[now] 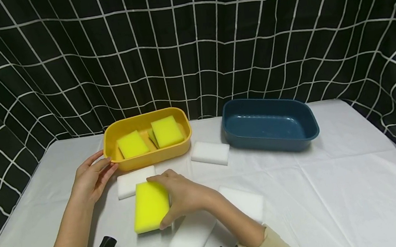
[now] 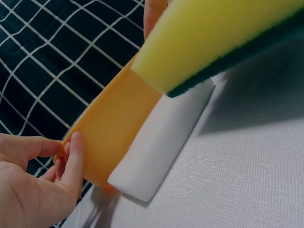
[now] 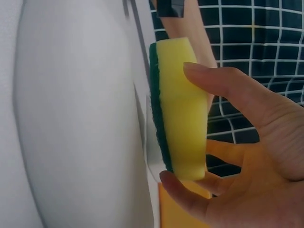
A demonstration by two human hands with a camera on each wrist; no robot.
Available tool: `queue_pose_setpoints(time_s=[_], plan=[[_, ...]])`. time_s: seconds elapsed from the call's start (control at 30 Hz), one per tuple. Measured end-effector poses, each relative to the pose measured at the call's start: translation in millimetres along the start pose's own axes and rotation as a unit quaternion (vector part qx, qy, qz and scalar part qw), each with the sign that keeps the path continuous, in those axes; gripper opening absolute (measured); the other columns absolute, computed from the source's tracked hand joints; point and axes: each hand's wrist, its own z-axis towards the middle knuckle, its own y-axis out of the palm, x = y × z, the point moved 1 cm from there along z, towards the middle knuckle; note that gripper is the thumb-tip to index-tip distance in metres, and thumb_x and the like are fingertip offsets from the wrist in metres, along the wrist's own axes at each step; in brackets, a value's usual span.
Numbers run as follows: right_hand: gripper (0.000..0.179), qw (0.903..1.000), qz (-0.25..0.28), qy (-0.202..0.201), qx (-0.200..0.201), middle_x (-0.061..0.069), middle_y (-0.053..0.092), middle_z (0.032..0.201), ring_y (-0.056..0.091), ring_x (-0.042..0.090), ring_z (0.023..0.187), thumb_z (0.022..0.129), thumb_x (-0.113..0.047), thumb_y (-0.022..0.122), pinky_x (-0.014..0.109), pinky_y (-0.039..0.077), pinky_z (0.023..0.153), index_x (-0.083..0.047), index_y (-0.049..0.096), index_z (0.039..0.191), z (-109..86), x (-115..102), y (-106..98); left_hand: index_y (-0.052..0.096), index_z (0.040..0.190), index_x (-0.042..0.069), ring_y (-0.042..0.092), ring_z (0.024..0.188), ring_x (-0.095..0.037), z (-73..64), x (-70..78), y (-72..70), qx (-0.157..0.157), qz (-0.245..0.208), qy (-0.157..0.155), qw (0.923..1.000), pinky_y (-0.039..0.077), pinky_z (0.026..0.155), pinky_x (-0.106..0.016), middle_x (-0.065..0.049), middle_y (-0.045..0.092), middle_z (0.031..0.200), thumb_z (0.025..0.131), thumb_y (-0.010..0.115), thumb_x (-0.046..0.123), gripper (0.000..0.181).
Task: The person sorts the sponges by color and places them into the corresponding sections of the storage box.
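Note:
My right hand [image 1: 182,195] grips a yellow sponge [image 1: 151,207] by its two ends, thumb at the near end and fingers at the far one. In the right wrist view the sponge [image 3: 183,109] shows a dark green scouring layer, and it is held above the table. My left hand [image 1: 93,176] pinches the left rim of a yellow tub [image 1: 154,158]; the left wrist view shows thumb and fingers on that rim [image 2: 71,130]. Inside the tub lie several yellow sponges [image 1: 167,131]. A white sponge [image 1: 128,185] lies between the tub and the held sponge.
A dark blue tub [image 1: 272,144] stands at the back right, with nothing visible inside. More white sponges lie on the white cloth: one between the tubs [image 1: 210,153], two near my right forearm [image 1: 192,241]. A black grid curtain [image 1: 197,51] hangs behind.

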Motion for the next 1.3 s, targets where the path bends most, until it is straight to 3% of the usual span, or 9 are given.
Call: queue_pose_setpoints(time_s=[0.8, 1.0, 1.3], plan=[[0.104, 0.9991, 0.032, -0.015, 0.025, 0.014, 0.047, 0.148, 0.050, 0.025, 0.130, 0.073, -0.017, 0.098, 0.044, 0.044, 0.120, -0.013, 0.043, 0.161, -4.9, -2, -12, 0.031, 0.168, 0.022, 0.073, 0.084, -0.005, 1.8, -0.7, 0.0, -0.001, -0.013, -0.007, 0.9999, 0.061, 0.083, -0.016, -0.004, 0.052, 0.129, 0.108, 0.058, 0.006, 0.068], [0.106, 0.9986, 0.029, -0.022, 0.038, 0.016, 0.045, 0.154, 0.046, 0.027, 0.138, 0.072, -0.016, 0.099, 0.046, 0.042, 0.123, -0.011, 0.041, 0.162, -3.9, -7, -20, 0.030, 0.168, 0.022, 0.074, 0.084, -0.005, 1.4, -0.7, 0.2, 0.002, -0.006, -0.006, 1.0000, 0.061, 0.083, -0.016, -0.004, 0.052, 0.131, 0.108, 0.057, 0.006, 0.068], [0.106, 0.9980, 0.014, -0.022, 0.057, 0.018, 0.048, 0.150, 0.049, 0.029, 0.132, 0.074, -0.018, 0.098, 0.046, 0.047, 0.117, -0.012, 0.039, 0.162, 4.4, -12, -36, 0.029, 0.168, 0.022, 0.073, 0.085, -0.005, 0.1, -0.3, 0.7, -0.007, -0.006, -0.005, 0.9999, 0.061, 0.083, -0.016, -0.005, 0.052, 0.131, 0.108, 0.056, 0.005, 0.068]])
